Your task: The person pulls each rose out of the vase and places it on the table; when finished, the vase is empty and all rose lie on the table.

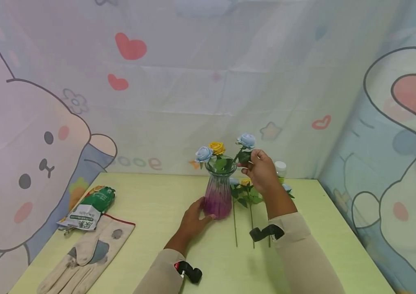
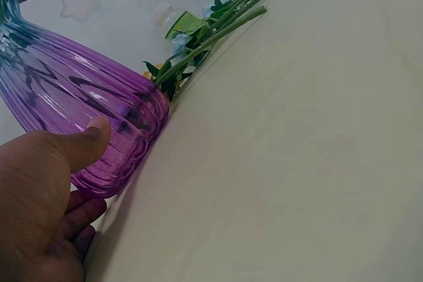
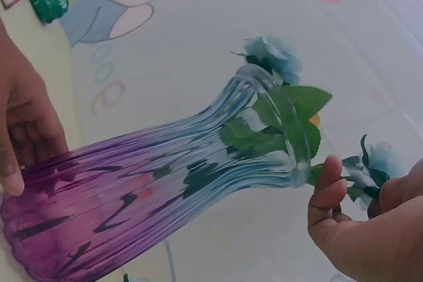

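A ribbed glass vase (image 1: pixel 218 196), purple below and clear blue-green above, stands upright on the table. My left hand (image 1: pixel 193 220) holds it low on its left side, thumb in front, as the left wrist view also shows. A blue rose (image 1: pixel 204 154) and a yellow rose (image 1: pixel 216 148) stand in the vase. Another blue rose (image 1: pixel 246 140) leans out to the right over the rim. My right hand (image 1: pixel 264 171) pinches this rose by its leaf or stem beside the vase mouth; the exact grip is partly hidden by the fingers.
Several more roses (image 1: pixel 245 200) lie right of the vase, stems toward the front. A white-capped bottle (image 1: pixel 280 168) stands behind my right wrist. Left on the table (image 1: pixel 149 196) are a green and white packet (image 1: pixel 92 206) and work gloves (image 1: pixel 94 255). A printed cloth (image 1: pixel 193 90) hangs behind.
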`<state>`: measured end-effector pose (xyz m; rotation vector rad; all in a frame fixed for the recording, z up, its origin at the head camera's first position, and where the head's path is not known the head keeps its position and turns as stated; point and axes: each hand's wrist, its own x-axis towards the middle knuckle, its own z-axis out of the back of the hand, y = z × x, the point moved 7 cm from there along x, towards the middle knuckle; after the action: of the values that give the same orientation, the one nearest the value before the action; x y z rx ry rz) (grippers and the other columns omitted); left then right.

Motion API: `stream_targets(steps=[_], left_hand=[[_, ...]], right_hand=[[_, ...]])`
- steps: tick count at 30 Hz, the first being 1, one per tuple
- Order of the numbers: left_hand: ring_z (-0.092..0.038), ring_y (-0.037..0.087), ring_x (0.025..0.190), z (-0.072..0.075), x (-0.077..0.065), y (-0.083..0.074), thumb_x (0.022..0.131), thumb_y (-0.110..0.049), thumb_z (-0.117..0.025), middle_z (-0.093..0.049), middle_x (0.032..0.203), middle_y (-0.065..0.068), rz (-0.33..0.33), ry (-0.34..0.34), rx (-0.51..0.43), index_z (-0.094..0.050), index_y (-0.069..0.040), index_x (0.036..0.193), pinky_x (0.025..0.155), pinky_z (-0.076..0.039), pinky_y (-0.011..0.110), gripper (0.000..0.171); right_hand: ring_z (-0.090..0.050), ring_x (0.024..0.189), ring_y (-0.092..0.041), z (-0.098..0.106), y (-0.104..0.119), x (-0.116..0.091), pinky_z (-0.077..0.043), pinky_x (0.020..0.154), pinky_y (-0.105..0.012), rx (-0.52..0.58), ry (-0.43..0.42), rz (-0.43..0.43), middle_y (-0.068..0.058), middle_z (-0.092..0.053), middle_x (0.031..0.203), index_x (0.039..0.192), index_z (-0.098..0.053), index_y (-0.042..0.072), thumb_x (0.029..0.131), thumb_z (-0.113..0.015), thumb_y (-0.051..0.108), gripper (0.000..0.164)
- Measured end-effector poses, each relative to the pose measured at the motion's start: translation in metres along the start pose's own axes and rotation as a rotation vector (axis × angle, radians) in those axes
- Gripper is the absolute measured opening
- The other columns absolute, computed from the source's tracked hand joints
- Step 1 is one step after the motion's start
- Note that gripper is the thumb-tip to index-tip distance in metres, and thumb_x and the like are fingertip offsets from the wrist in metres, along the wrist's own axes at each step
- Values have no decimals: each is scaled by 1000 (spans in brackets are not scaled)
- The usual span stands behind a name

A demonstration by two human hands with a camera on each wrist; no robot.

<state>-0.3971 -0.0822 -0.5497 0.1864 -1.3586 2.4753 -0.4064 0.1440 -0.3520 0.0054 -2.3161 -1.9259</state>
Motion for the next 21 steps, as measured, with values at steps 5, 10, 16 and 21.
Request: stream_targets(steps=[5,10,16,21], left_hand=[[-50,46,154,1,0,0,100,-33,-80,-57,160,27,-10,1,4,-44,6,162,129,-40,62,81],[-50,47,153,1,1,0,101,-34,-80,-57,160,27,-18,4,12,-43,6,162,129,-40,62,81],[-50,47,154,2,1,-1,101,-35,-80,-57,160,27,-17,6,23,-43,6,162,129,-39,62,82],[-50,48,153,1,-1,0,100,-34,-81,-57,159,27,-15,1,23,-45,7,161,129,-39,63,82]], right_hand=[[-71,113,-18,-2,2,-3,-54,90,-26,9,35,-69,-16,-35,164,149,-36,11,120,-21,33,39],[-58,148,-40,-4,4,-7,-53,121,-39,104,97,-129,-9,26,183,174,18,16,121,-14,33,65],[-32,165,-46,-6,7,-8,-36,134,-48,312,147,-125,-9,35,180,168,34,26,120,-14,33,68],[-40,164,-39,0,8,-6,-42,132,-42,351,120,-64,-17,-2,182,165,-13,14,119,-17,41,53]])
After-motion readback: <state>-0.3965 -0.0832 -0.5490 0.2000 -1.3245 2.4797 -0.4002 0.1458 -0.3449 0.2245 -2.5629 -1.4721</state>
